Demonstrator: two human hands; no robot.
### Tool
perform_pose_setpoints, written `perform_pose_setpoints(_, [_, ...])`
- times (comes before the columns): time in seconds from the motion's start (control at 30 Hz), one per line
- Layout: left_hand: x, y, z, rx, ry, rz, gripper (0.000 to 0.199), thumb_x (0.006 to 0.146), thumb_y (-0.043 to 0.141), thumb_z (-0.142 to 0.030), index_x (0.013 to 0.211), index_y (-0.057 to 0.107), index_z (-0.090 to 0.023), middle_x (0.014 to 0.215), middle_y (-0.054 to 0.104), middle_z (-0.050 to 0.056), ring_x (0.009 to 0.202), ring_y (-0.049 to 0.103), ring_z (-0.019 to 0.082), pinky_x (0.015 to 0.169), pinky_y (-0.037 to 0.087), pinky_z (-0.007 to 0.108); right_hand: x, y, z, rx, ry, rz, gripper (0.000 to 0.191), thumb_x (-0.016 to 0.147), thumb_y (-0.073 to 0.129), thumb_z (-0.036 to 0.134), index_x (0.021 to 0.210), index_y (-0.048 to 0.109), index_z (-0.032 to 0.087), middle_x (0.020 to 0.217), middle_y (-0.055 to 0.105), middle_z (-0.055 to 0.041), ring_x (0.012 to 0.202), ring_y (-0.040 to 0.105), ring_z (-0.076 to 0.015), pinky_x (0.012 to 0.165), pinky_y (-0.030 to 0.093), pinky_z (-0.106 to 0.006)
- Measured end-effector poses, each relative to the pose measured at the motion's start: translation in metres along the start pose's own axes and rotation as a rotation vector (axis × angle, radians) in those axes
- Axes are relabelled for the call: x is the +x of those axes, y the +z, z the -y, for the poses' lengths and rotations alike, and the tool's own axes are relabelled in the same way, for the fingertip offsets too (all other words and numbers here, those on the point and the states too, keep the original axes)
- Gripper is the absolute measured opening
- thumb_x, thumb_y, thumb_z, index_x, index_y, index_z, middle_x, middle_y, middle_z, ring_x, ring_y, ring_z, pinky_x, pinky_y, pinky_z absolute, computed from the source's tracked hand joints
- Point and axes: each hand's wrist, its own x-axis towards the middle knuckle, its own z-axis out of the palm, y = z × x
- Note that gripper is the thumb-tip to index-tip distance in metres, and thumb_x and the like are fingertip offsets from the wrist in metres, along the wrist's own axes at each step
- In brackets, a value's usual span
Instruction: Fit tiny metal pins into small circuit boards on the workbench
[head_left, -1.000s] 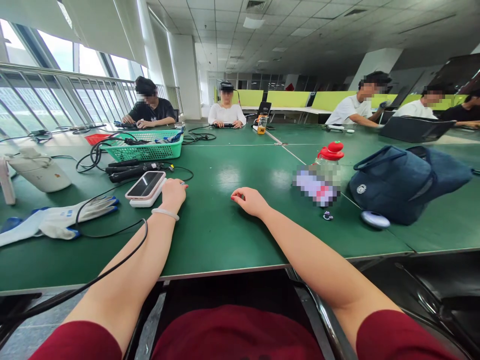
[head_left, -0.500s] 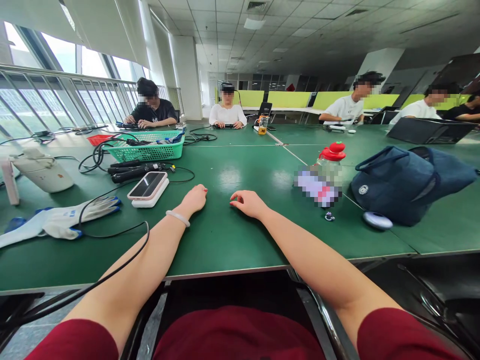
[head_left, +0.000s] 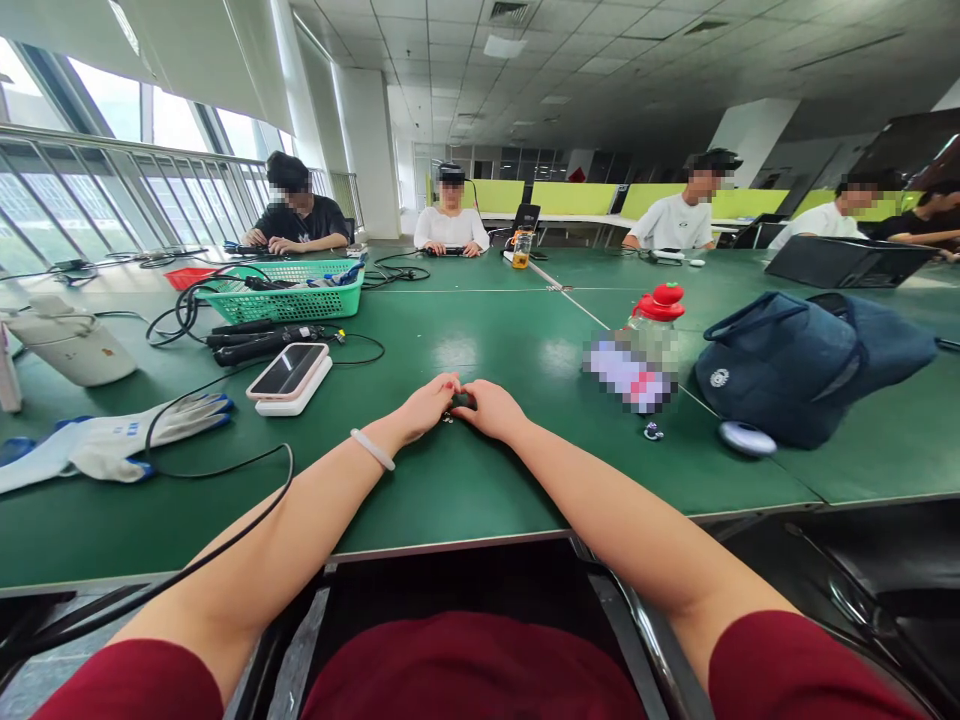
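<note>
My left hand [head_left: 426, 410], with a pale bangle [head_left: 373, 449] on its wrist, rests over the green table with its fingers curled inward. My right hand [head_left: 491, 408] meets it from the other side, also closed, with fingers bent and the tips close to or touching the left fingertips. Just beneath the meeting fingers lies a tiny shiny piece [head_left: 448, 417], too small to name. What the fingertips hold, if anything, is hidden. A phone [head_left: 289, 371] lies on a white slab to the left of my hands.
Left are a work glove [head_left: 142, 436], a black cable [head_left: 225, 470], a green basket [head_left: 289, 298] and a pale jug [head_left: 71, 345]. Right are a red-capped bottle [head_left: 660, 303], a small dark trinket [head_left: 652, 431], a white oval case [head_left: 747, 439] and a blue bag [head_left: 799, 365]. Several people sit beyond.
My left hand has moved right until its fingertips meet those of my right hand. A tiny shiny piece now shows beneath them. The view has shifted slightly to the right.
</note>
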Motion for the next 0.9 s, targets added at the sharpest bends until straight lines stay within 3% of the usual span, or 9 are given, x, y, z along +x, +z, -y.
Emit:
perform_pose_setpoints(0.13, [-0.001,-0.002,-0.004,-0.190,-0.053,0.017,0.022,0.088,0.048,-0.039,0.079,0.046,-0.019,0.138,0.044,0.009,0.114,0.055,0.020,0.099,0.040,0.040,-0.001,0.000,0.002,-0.007,0.026,-0.005,0.022,0.083,0.062,0.037,0.094,0.066,0.017,0.083,0.058,-0.0035,0.075,0.054,-0.0137,0.067,0.039,-0.025])
perform_pose_setpoints(0.33, [-0.005,-0.009,-0.015,-0.539,-0.101,-0.029,0.018,0.089,0.051,-0.029,0.076,0.046,-0.017,0.135,0.042,0.004,0.116,0.052,0.022,0.097,0.042,0.045,-0.004,-0.003,0.005,0.051,-0.015,-0.048,0.032,0.084,0.061,0.034,0.113,0.059,0.020,0.091,0.062,-0.0026,0.081,0.056,-0.0140,0.073,0.042,-0.026])
perform_pose_setpoints(0.53, [-0.004,-0.019,-0.017,-0.622,-0.125,-0.071,0.016,0.092,0.044,-0.028,0.079,0.046,-0.019,0.130,0.049,0.004,0.112,0.057,0.023,0.087,0.049,0.045,-0.005,-0.005,0.008,0.012,-0.158,-0.025,0.023,0.091,0.051,0.028,0.105,0.068,0.023,0.098,0.066,-0.0050,0.086,0.060,-0.0147,0.077,0.042,-0.026])
perform_pose_setpoints(0.8, [-0.003,-0.021,-0.018,-0.630,-0.141,-0.063,0.023,0.096,0.034,-0.031,0.081,0.045,-0.019,0.128,0.054,0.008,0.107,0.062,0.021,0.081,0.051,0.039,-0.005,-0.008,0.009,0.021,-0.177,-0.097,0.023,0.092,0.049,0.029,0.094,0.071,0.022,0.091,0.066,-0.0038,0.081,0.058,-0.0125,0.074,0.040,-0.023])
perform_pose_setpoints(0.9, [-0.004,-0.021,-0.017,-0.610,-0.130,-0.046,0.020,0.095,0.038,-0.030,0.081,0.046,-0.018,0.129,0.054,0.008,0.104,0.062,0.019,0.081,0.052,0.038,-0.006,-0.009,0.010,0.048,-0.161,-0.118,0.024,0.093,0.047,0.028,0.091,0.070,0.020,0.090,0.065,-0.0038,0.078,0.057,-0.0121,0.073,0.040,-0.023])
